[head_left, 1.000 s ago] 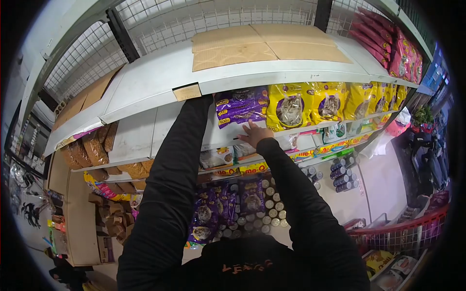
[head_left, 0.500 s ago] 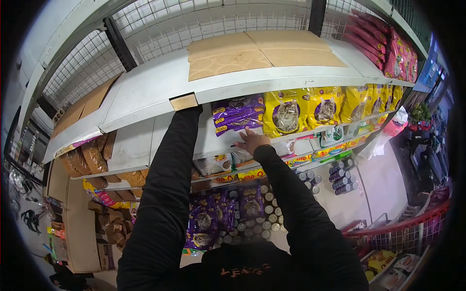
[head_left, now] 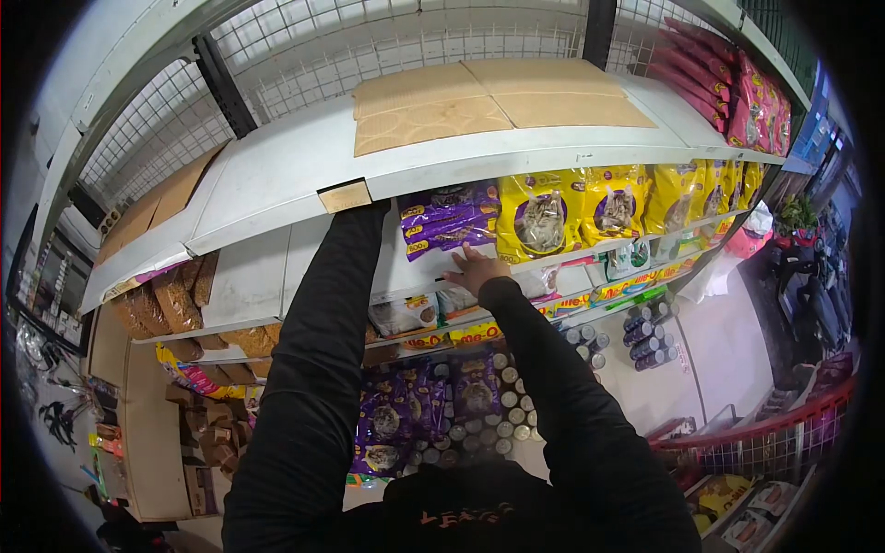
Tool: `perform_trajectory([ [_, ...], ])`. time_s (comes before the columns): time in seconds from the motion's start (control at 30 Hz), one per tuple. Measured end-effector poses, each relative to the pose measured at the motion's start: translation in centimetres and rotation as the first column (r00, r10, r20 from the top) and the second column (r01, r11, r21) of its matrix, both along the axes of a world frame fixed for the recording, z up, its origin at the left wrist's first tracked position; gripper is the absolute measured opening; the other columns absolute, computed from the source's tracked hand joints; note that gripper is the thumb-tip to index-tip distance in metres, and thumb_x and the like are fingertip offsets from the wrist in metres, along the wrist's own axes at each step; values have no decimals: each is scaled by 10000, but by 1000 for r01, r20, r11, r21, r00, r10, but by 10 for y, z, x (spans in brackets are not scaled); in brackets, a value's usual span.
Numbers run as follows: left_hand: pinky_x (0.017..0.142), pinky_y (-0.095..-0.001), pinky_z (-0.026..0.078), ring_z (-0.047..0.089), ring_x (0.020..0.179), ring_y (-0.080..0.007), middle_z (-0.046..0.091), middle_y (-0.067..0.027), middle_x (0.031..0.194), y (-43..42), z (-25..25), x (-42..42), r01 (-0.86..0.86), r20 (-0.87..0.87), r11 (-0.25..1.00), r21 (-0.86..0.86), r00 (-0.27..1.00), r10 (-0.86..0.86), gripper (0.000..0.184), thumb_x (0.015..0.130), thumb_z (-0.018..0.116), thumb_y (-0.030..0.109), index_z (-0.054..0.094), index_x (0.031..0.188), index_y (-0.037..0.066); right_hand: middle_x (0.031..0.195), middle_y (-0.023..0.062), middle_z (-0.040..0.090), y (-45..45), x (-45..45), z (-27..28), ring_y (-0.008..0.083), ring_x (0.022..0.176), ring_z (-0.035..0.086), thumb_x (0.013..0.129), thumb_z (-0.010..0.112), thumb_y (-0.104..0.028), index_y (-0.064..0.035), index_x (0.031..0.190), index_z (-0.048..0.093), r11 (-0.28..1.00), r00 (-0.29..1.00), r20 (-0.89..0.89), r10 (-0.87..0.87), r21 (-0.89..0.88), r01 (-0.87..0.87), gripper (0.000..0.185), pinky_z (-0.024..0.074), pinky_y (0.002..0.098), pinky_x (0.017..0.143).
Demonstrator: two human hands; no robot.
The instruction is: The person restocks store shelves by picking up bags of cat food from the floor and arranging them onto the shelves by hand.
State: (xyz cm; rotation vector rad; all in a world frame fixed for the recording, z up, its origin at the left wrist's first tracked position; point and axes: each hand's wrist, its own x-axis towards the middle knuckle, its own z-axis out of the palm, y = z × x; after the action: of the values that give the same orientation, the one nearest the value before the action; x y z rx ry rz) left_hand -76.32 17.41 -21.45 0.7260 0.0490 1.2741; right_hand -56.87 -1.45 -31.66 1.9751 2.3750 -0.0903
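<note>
A stack of purple cat food bags [head_left: 450, 221] lies flat on the second shelf, just under the top board. At its front, my right hand [head_left: 477, 270] has its fingers spread, with the fingertips at the bags' lower front edge; whether they press on it I cannot tell. My left sleeve [head_left: 346, 249] reaches in beneath the top shelf, left of the purple stack, and the shelf hides my left hand. Directly right of the stack stand yellow cat food bags [head_left: 541, 217] in a row.
Flattened cardboard [head_left: 498, 101] lies on the top shelf [head_left: 267, 152], with pink bags [head_left: 761, 106] at its right end. Bags of brown kibble [head_left: 175, 300] fill the left side. Below are more purple bags [head_left: 383, 419] and several cans [head_left: 512, 415] on the floor. A red-rimmed cart [head_left: 765, 429] stands right.
The view has shifted very slightly. Both arms and the purple bags hold nearly the same places, with my right hand still spread at the front of the stack.
</note>
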Motion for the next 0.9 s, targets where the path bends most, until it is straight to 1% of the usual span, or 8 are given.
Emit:
perform_trajectory([
  [0.33,865,-374,454,501,1076,-220,487,-96,1235,-16,-2,-13,-124,-78,992,-34,990,121,497,899,384,433,415,1245,79,1441,91,227,6,0,-5,198,1254,375,893,262,-544,-208,1356,319,999,996,-80,-50,-5,50,574,422,380,911],
  [0.4,846,-375,459,524,1036,-220,497,-93,1215,-52,-9,-8,-284,-207,956,-71,942,265,448,891,440,360,421,1240,80,1452,50,218,7,1,-12,186,1263,361,852,282,-628,-214,1359,315,998,990,-129,-59,-17,57,655,386,391,957],
  [0.47,850,-355,454,536,1000,-209,527,-76,1153,-103,-27,-35,-286,-520,956,60,809,274,432,859,515,309,445,1220,81,1446,70,226,4,0,-11,199,1258,368,862,283,-607,-209,1357,317,998,991,-121,-59,-10,58,636,399,395,941],
  [0.5,814,-336,468,550,997,-189,549,-78,1132,-144,-25,-38,-329,-500,944,23,814,296,337,869,523,182,473,1172,43,1440,89,233,3,0,-9,211,1253,375,873,283,-586,-204,1356,319,998,991,-117,-66,-11,65,617,412,399,926],
  [0.6,644,-246,454,567,765,-131,576,-58,1010,-225,-78,-82,-323,-584,943,-83,783,216,269,859,544,162,502,1094,37,1437,106,234,7,1,-3,230,1245,386,873,291,-578,-199,1356,320,996,987,-138,-84,-10,84,614,419,410,916],
  [0.67,607,-223,435,551,694,-121,585,-51,957,-285,-103,-108,-339,-633,923,-184,759,153,236,853,543,141,517,1068,48,1444,101,222,5,-1,-6,243,1237,395,854,307,-605,-199,1358,316,994,979,-173,-106,-36,101,647,408,425,928],
  [0.77,597,-227,419,552,696,-103,578,-16,906,-353,-127,-138,-425,-757,852,-306,652,53,219,843,553,141,537,1051,75,1444,106,221,7,-1,-11,271,1217,414,850,321,-594,-179,1352,326,994,976,-189,-105,-28,102,652,403,422,931],
  [0.9,604,-231,422,551,697,-103,583,-16,903,-397,-121,-164,-533,-727,807,-255,656,204,192,846,540,131,541,1028,68,1359,142,364,-4,2,-29,281,1142,482,860,429,-443,-133,1263,450,984,935,-354,-18,158,79,509,414,405,904],
])
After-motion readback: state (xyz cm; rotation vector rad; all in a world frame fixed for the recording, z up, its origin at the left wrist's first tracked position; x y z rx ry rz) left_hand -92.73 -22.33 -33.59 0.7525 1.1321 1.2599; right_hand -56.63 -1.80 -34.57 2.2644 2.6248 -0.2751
